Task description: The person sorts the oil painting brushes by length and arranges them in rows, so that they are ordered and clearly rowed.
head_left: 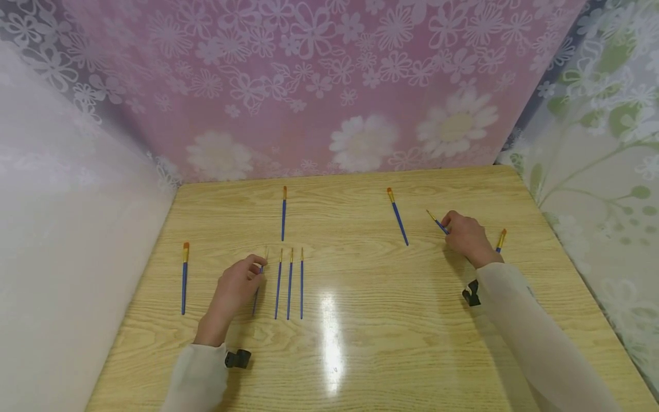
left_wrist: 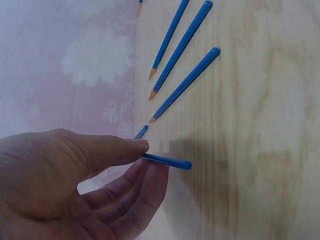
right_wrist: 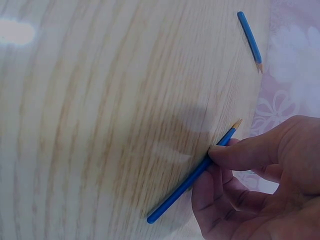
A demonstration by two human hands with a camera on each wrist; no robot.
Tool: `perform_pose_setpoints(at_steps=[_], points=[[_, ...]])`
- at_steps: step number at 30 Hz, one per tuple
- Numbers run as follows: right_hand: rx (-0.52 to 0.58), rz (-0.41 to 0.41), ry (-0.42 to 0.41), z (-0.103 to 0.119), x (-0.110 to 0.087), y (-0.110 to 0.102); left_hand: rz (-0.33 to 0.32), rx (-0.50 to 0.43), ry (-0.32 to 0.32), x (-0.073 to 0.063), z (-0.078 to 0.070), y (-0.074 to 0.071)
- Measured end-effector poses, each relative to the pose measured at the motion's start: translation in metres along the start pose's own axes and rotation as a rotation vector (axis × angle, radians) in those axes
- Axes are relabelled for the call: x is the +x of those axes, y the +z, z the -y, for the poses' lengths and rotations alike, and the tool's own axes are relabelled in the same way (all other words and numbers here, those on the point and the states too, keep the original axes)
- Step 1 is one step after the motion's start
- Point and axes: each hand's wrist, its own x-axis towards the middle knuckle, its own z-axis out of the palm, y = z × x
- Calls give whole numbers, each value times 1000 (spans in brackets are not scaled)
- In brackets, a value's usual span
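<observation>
Between thumb and fingers, my left hand (head_left: pixel 237 286) pinches a thin blue paintbrush (left_wrist: pixel 172 162) with its bristle end pointing away from me. Just right of it lie three more thin paintbrushes (head_left: pixel 290 289) in a row, roughly parallel, tips away. Over on the right side of the table, my right hand (head_left: pixel 467 237) pinches another blue paintbrush (right_wrist: pixel 182 186) by its handle, the tip pointing up and left in the head view. Beneath that wrist lies a paintbrush with orange bristles (head_left: pixel 501 239), its handle partly hidden by the arm.
Orange-bristled paintbrushes lie at the left (head_left: pixel 184 286), at the back (head_left: pixel 284 220) and right of centre (head_left: pixel 399 220). The wooden table (head_left: pixel 391 343) meets a pink flowered curtain (head_left: pixel 309 103) at its far edge, with pale hangings along both sides.
</observation>
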Motion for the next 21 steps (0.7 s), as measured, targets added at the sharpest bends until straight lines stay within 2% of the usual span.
perform_pose_setpoints(at_steps=[12, 21], points=[[-3, -2, -3, 1, 0, 1, -29, 66, 18, 0, -1, 14], [-4, -10, -16, -1, -1, 1, -30, 54, 11, -1, 0, 16]])
